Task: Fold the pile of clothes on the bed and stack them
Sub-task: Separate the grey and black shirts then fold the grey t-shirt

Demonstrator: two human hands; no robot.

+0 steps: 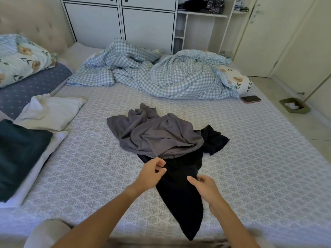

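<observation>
A crumpled grey garment lies in the middle of the bed, on top of a black garment that stretches toward the bed's near edge. My left hand pinches the black garment's left edge just below the grey one. At the black garment's right edge my right hand has its fingers curled on the cloth. A folded dark teal garment rests on a white folded one at the left.
A white pillow lies at the left, a rumpled checked duvet at the back. A phone sits near the bed's right edge. White wardrobe and shelves stand behind; floor lies to the right.
</observation>
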